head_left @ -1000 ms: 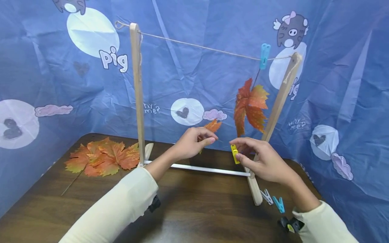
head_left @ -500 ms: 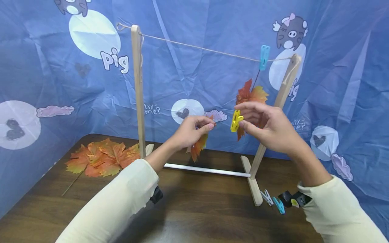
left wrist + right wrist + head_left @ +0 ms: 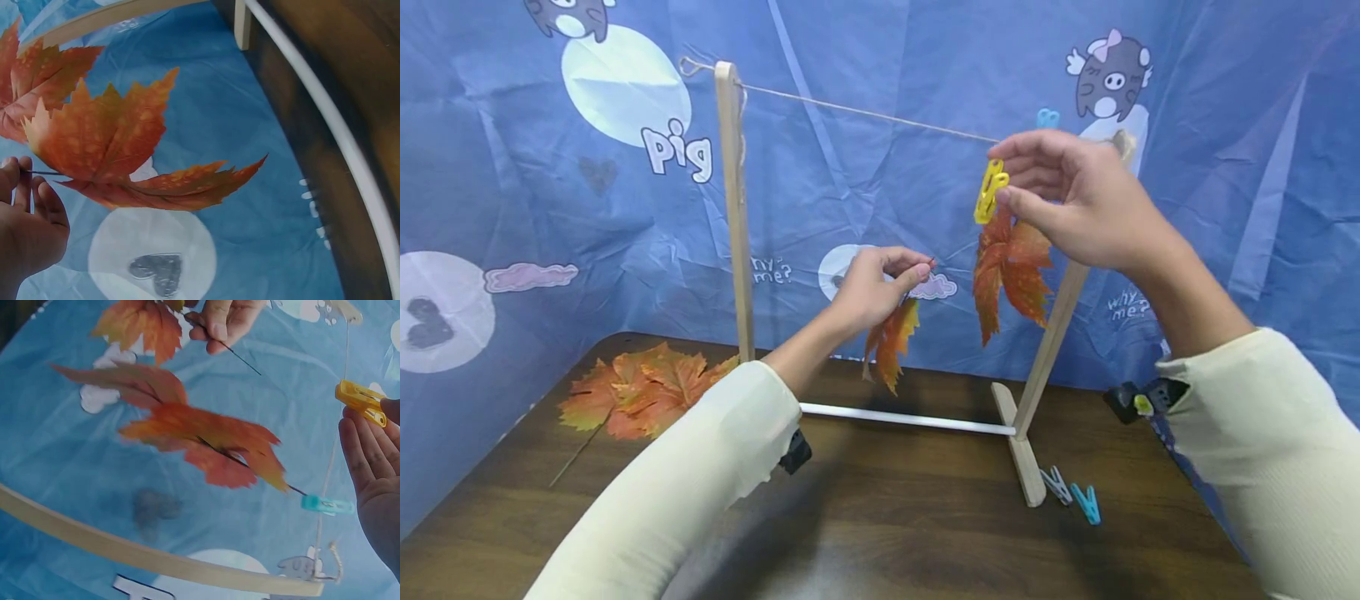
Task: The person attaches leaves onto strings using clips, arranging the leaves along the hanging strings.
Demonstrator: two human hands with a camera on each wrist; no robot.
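Left hand point(image 3: 872, 287) and right hand point(image 3: 1075, 200) each held something: the left hand pinched the stem of an orange leaf point(image 3: 893, 346), which hung below it, and the right hand, higher up, gripped a yellow clothespin point(image 3: 987, 196) close to a string point(image 3: 868, 112); whether the two touched could not be told. Beyond the right hand, a reddish leaf point(image 3: 995, 275) hung by its stem from a light blue clothespin point(image 3: 327, 504) on that string. The string ran from a left post point(image 3: 733, 208), left of the left hand, to a right post point(image 3: 1052, 342) behind the right hand. Below both hands crossed a white rod point(image 3: 906, 418). On the desk point(image 3: 880, 517), clustered leaves point(image 3: 651, 387) lay left of the left hand; below the right hand lay a pale grey clothespin point(image 3: 1057, 485) and a turquoise clothespin point(image 3: 1086, 505). Behind the hands hung blue cloth point(image 3: 910, 50).
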